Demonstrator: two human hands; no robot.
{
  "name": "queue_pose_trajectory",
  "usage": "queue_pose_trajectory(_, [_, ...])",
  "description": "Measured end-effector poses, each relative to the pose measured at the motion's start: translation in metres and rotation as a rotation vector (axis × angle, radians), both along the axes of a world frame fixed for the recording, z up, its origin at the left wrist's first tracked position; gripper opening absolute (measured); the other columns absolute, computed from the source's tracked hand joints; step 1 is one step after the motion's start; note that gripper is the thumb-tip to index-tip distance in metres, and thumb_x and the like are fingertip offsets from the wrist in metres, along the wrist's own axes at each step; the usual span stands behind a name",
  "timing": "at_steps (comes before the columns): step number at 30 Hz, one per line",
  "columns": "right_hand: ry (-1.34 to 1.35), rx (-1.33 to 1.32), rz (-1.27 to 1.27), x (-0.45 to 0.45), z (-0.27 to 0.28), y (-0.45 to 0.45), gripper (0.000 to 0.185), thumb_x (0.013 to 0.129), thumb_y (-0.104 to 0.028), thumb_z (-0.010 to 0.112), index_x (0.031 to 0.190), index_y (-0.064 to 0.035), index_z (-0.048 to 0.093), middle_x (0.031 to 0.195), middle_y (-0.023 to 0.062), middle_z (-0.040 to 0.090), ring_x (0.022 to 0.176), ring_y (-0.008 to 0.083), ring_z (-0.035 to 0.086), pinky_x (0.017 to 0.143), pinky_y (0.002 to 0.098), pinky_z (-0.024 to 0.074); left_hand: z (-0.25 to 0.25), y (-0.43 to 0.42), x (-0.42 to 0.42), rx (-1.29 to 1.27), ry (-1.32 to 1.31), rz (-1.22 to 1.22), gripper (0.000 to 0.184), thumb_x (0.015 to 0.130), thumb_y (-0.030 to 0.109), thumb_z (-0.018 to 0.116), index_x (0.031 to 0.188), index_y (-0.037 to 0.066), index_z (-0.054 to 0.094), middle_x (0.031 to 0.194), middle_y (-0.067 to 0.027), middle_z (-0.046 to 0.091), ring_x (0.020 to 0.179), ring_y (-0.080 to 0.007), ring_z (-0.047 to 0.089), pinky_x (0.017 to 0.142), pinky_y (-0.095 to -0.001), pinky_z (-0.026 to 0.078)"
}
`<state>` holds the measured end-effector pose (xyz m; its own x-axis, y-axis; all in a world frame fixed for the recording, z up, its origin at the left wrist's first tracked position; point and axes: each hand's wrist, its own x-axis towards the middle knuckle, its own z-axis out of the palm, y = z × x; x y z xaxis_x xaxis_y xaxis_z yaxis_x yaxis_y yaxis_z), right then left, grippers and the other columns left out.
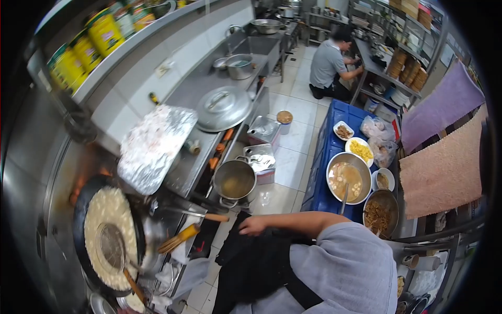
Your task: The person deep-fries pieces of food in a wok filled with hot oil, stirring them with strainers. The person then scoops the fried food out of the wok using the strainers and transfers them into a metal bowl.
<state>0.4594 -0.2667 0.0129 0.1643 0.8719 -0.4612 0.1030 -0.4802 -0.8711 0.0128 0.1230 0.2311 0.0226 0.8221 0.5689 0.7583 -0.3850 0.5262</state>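
My right hand point(252, 226) hangs beside the black apron point(256, 261), its fingers loosely bent and slightly apart, with nothing visible in them. Left of it is the wooden handle of a ladle point(216, 217). A yellow-handled whisk point(180, 238) lies below that handle. At the lower left, a large wok point(79, 225) holds pale, lumpy food, with a wooden-handled mesh strainer point(112, 246) resting over it. My left hand is out of view.
A foil-covered tray point(157, 146) and a lidded pot point(224, 109) stand along the left counter. A deep pot point(234, 180) is near the centre. Food bowls sit on a blue crate point(320, 178). A co-worker point(328, 65) crouches by shelves at the back.
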Motion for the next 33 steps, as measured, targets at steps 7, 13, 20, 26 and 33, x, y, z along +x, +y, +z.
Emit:
queue_pose_trajectory(7, [-0.036,-0.381,-0.837,0.100,-0.046,-0.339,0.037,0.094,-0.026,0.055,0.120,0.0004,0.057,0.077,0.0133,0.067,0.057,0.0217,0.066,0.049,0.0343,0.0527,0.064,-0.083,0.246,-0.210,-0.619,-0.453,0.044,0.094,0.016,0.056,0.135,0.004,0.046,0.127,-0.0090,0.054,0.112,-0.0208,0.055,0.091,-0.0365,0.047])
queue_pose_trajectory(13, [0.070,-0.364,-1.252,0.120,-0.026,-0.403,0.039,0.095,-0.020,0.055,0.128,0.0000,0.052,0.075,0.0121,0.065,0.054,0.0182,0.063,0.046,0.0308,0.0505,0.072,-0.137,0.460,-0.278,-0.478,-0.870,0.034,0.097,0.014,0.052,0.129,0.001,0.051,0.130,-0.0105,0.053,0.118,-0.0204,0.052,0.096,-0.0345,0.043])
queue_pose_trajectory(20, [0.107,-0.278,-1.206,0.100,-0.061,-0.372,0.039,0.095,-0.019,0.053,0.128,0.0015,0.052,0.078,0.0121,0.066,0.054,0.0184,0.063,0.045,0.0305,0.0497,0.091,-0.146,0.616,-0.153,-0.466,-1.144,0.029,0.097,0.008,0.051,0.125,0.000,0.054,0.127,-0.0119,0.056,0.116,-0.0216,0.054,0.096,-0.0363,0.046])
queue_pose_trajectory(26, [0.406,-0.650,-1.421,0.049,-0.079,-0.420,0.034,0.095,-0.025,0.054,0.125,-0.0097,0.056,0.077,0.0094,0.066,0.059,0.0182,0.066,0.051,0.0334,0.0548,0.118,-0.137,0.730,-0.092,-0.637,-1.223,0.027,0.096,0.003,0.047,0.121,0.000,0.056,0.124,-0.0121,0.057,0.115,-0.0204,0.054,0.094,-0.0363,0.047])
queue_pose_trajectory(33, [0.457,-0.616,-1.773,0.056,-0.076,-0.445,0.029,0.095,-0.020,0.048,0.119,-0.0060,0.057,0.077,0.0121,0.066,0.057,0.0220,0.065,0.049,0.0350,0.0537,0.146,-0.188,0.864,-0.040,-0.722,-1.645,0.024,0.095,-0.001,0.045,0.117,-0.004,0.055,0.118,-0.0152,0.058,0.103,-0.0214,0.059,0.087,-0.0343,0.051])
